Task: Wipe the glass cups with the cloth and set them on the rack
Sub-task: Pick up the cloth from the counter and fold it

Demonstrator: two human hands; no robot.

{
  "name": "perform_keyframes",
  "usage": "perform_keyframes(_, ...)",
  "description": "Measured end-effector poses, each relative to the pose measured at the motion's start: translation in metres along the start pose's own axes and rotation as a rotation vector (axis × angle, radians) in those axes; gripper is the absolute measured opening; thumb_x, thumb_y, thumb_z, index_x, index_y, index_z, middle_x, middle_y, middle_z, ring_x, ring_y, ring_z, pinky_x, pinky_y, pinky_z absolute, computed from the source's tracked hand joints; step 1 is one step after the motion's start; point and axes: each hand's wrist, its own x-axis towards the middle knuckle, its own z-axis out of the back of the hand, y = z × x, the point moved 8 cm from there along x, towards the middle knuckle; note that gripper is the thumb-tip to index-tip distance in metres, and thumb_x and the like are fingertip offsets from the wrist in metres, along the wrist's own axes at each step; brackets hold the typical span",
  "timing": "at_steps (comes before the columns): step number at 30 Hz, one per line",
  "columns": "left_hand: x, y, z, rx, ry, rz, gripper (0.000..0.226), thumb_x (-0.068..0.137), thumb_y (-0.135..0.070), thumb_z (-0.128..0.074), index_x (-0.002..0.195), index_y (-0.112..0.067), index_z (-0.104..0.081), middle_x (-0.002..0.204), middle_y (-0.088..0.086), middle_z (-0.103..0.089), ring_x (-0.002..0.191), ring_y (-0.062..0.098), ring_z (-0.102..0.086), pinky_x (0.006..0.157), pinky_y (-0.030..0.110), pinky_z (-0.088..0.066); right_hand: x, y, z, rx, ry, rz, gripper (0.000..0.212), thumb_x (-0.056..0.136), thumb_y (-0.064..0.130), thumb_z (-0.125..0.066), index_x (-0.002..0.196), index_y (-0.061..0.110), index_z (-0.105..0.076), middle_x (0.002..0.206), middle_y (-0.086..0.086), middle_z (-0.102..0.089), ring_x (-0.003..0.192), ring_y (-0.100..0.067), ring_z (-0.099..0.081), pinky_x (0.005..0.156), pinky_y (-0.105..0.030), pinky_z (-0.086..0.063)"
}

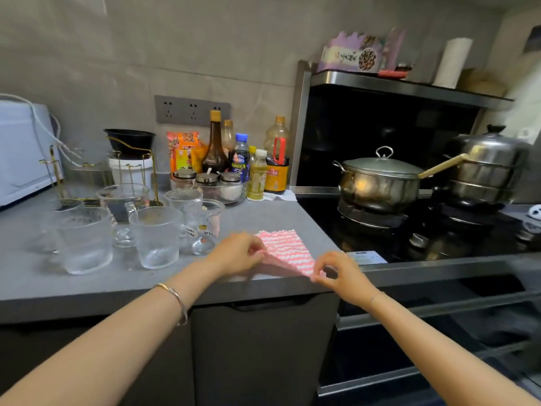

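Note:
A pink-and-white wavy cloth [288,247] lies on the grey counter near its front edge. My left hand [238,253] pinches the cloth's left corner. My right hand [336,272] pinches its near right corner at the counter edge. Left of the cloth stand several glass cups: a large ribbed one [83,240], a second ribbed one [158,237], a small printed one [205,227] and others behind. The gold wire rack [133,164] stands at the back left, behind the cups.
Sauce bottles [216,148], lidded jars and snack bags crowd the back of the counter [44,276]. A white appliance [23,153] sits at far left. Right of the counter, a stove carries a lidded pot [380,178] and a steel steamer [489,168].

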Motion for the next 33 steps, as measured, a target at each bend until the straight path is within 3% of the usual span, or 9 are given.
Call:
perform_keyframes(4,-0.002,-0.012,0.024,-0.273,0.039,0.027,0.018,0.097,-0.016,-0.054,0.107,-0.009,-0.068,0.106,0.006,-0.069,0.095,0.015,-0.060,0.085,0.024,-0.045,0.001,0.015,0.030,0.353,-0.006,-0.081,0.010,0.085,0.014,-0.069,0.084,0.005,-0.066,0.082,0.000,-0.070,0.077,0.001,-0.065,0.074,-0.012,-0.047)
perform_keyframes(8,0.008,-0.024,0.047,-0.456,0.165,0.124,0.013,0.097,-0.016,-0.052,0.096,-0.015,-0.065,0.091,-0.003,-0.061,0.081,0.009,-0.054,0.071,0.020,-0.045,0.011,0.029,0.071,0.531,-0.082,-0.115,0.013,0.087,0.020,-0.067,0.091,0.008,-0.066,0.078,0.000,-0.069,0.071,-0.005,-0.063,0.067,-0.020,-0.049)
perform_keyframes(12,0.038,-0.029,0.061,-0.687,0.214,0.141,0.018,0.098,-0.014,-0.051,0.106,-0.008,-0.065,0.091,0.001,-0.061,0.078,0.010,-0.057,0.079,0.026,-0.049,0.038,0.027,0.097,0.703,-0.148,-0.157,0.018,0.087,0.020,-0.066,0.101,0.009,-0.066,0.090,-0.005,-0.069,0.081,-0.013,-0.065,0.075,-0.028,-0.053)
perform_keyframes(16,0.067,-0.022,0.072,-0.656,0.178,0.120,0.020,0.099,-0.020,-0.053,0.114,-0.015,-0.065,0.086,0.003,-0.059,0.083,0.016,-0.057,0.074,0.022,-0.056,0.072,0.013,0.107,0.724,-0.156,-0.222,0.029,0.086,0.026,-0.066,0.111,0.011,-0.065,0.109,-0.010,-0.067,0.102,-0.021,-0.063,0.088,-0.032,-0.052)
perform_keyframes(19,0.087,-0.018,0.093,-0.617,0.003,0.106,0.018,0.098,-0.022,-0.055,0.109,-0.014,-0.067,0.090,0.006,-0.061,0.081,0.013,-0.056,0.062,0.012,-0.052,0.098,0.011,0.117,0.735,-0.167,-0.200,0.028,0.087,0.024,-0.065,0.112,0.011,-0.065,0.111,-0.010,-0.066,0.105,-0.022,-0.064,0.081,-0.023,-0.055)
perform_keyframes(22,0.102,-0.011,0.118,-0.678,-0.216,0.076,0.023,0.097,-0.025,-0.057,0.114,-0.015,-0.067,0.107,0.002,-0.066,0.098,0.012,-0.060,0.071,0.016,-0.050,0.120,0.018,0.130,0.820,-0.186,-0.142,0.025,0.088,0.021,-0.064,0.110,0.009,-0.065,0.109,-0.010,-0.067,0.103,-0.019,-0.065,0.076,-0.020,-0.055)
perform_keyframes(25,0.102,-0.008,0.123,-0.740,-0.322,0.043,0.018,0.096,-0.022,-0.057,0.110,-0.017,-0.068,0.102,-0.003,-0.067,0.096,0.009,-0.063,0.078,0.020,-0.052,0.126,0.020,0.132,0.847,-0.182,-0.097,0.017,0.090,0.017,-0.061,0.105,0.012,-0.066,0.103,-0.005,-0.067,0.098,-0.014,-0.064,0.075,-0.019,-0.054)
perform_keyframes(29,0.079,0.003,0.073,-0.720,-0.288,0.006,0.005,0.091,-0.014,-0.065,0.091,-0.017,-0.069,0.082,-0.008,-0.067,0.069,-0.009,-0.059,0.065,0.011,-0.048,0.103,-0.001,0.091,0.760,-0.066,-0.169,0.016,0.088,0.015,-0.063,0.103,0.008,-0.066,0.093,-0.006,-0.068,0.090,-0.015,-0.065,0.076,-0.022,-0.055)
perform_keyframes(33,0.045,0.017,0.000,-0.667,-0.068,0.040,0.012,0.089,-0.011,-0.067,0.082,-0.020,-0.070,0.073,-0.012,-0.067,0.064,-0.007,-0.056,0.065,0.009,-0.044,0.054,-0.023,0.039,0.623,0.156,-0.223,0.027,0.075,0.020,-0.074,0.092,0.001,-0.067,0.074,-0.008,-0.069,0.072,-0.013,-0.063,0.068,-0.019,-0.051)
